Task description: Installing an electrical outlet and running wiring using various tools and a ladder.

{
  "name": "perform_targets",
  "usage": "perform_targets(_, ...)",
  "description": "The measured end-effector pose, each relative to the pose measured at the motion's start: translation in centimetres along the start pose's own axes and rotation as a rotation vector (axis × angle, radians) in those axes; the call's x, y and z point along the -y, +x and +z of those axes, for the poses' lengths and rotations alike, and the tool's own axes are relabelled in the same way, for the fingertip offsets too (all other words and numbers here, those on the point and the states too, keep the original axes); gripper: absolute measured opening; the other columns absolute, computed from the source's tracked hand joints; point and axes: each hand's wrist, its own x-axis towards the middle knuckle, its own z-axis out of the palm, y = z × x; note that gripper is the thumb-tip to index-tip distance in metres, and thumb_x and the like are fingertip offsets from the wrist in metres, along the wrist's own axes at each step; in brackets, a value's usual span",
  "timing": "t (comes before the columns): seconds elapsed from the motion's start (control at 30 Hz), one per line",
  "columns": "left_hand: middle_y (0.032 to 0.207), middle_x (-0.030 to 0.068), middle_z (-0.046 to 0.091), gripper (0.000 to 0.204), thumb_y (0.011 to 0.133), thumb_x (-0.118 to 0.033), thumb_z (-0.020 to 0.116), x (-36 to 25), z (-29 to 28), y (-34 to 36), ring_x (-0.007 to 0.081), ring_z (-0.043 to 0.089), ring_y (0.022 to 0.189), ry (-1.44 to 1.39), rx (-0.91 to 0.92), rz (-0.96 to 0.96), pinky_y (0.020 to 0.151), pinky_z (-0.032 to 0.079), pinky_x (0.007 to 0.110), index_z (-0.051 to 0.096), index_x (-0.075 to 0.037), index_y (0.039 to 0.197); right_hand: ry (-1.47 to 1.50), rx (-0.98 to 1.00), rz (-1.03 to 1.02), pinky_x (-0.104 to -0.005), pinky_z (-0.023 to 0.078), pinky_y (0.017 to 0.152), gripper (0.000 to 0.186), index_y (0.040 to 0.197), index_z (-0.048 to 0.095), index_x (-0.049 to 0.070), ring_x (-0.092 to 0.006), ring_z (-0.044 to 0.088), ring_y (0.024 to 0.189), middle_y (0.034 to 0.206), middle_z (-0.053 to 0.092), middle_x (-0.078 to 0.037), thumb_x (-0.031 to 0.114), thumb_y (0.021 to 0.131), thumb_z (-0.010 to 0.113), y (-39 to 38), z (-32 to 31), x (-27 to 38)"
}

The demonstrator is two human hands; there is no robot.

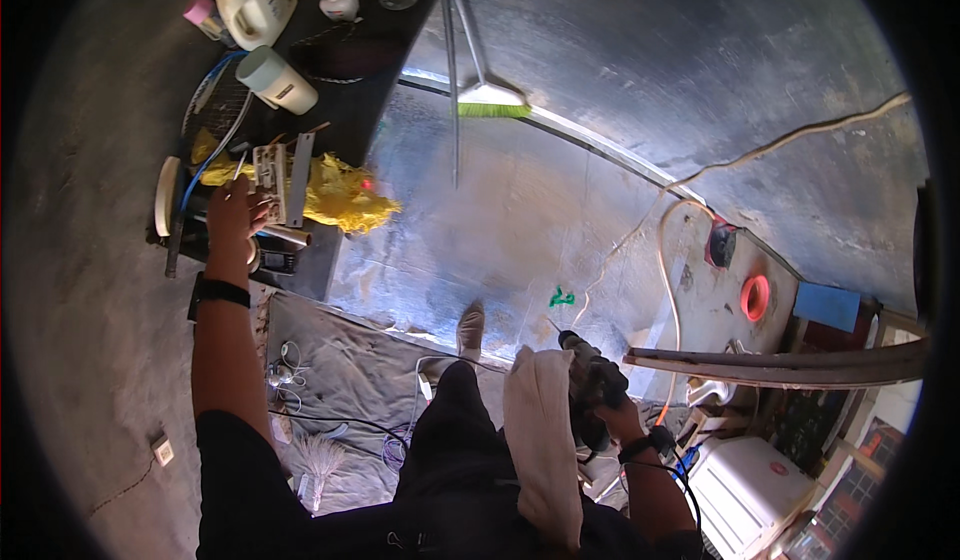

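One dark power drill (597, 375) sits in the right hand (620, 417), its body just beyond the palm; the hand is clamped on it. The left hand (232, 217) reaches over the black table (352, 120), well apart from the drill, its fingers partly bent at one thin white rod (240, 166); whether they grip it cannot be told. Counted around this hand are one flat grey metal strip (299, 180), one slotted pale piece (268, 175), one yellow plastic bag (345, 195), one racket (220, 105), one pale cup (278, 80) and one white handled jug (252, 5). The drill's long axis runs obliquely, its bit (554, 325) directed forward and leftward. One pale cloth (540, 430) hangs just left of it; farther out are one green-bristled broom (493, 108) and one red ring (754, 298).
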Motion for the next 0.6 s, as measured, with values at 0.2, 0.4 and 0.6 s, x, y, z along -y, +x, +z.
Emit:
perform_targets(0.2,0.083,0.0041,0.066,0.021,0.093,-0.03,0.056,0.8,-0.9,1.2,0.0146,0.067,0.073,0.008,-0.051,0.021,0.056,0.05,0.027,0.055,-0.01,0.099,0.18,-0.01,-0.051,-0.0339,0.054,0.077,0.054,0.12,0.056,-0.003,-0.0202,0.063,0.09,0.105,0.064,-0.01,0.005,0.068,0.068,1.3,1.4,0.1)
perform_targets(0.4,0.097,0.0077,0.064,0.026,0.093,-0.027,0.054,0.9,-1.9,-0.3,0.0169,0.068,0.084,-0.034,-0.093,0.1,0.067,0.053,0.03,0.054,-0.005,0.109,0.182,0.026,-0.028,-0.0339,0.053,0.079,0.051,0.118,0.058,-0.004,-0.0195,0.064,0.089,0.104,0.066,-0.01,0.004,0.069,0.067,2.8,2.2,0.6)
perform_targets(0.6,0.109,0.0078,0.064,0.04,0.093,-0.023,0.05,0.4,-4.2,-4.8,0.0171,0.068,0.092,0.022,-0.166,0.176,0.074,0.051,0.029,0.046,-0.005,0.129,-0.031,-0.001,-0.121,-0.0324,0.053,0.079,0.05,0.116,0.061,0.001,-0.018,0.066,0.088,0.097,0.068,-0.012,0.013,0.068,0.07,6.3,3.5,-0.5)
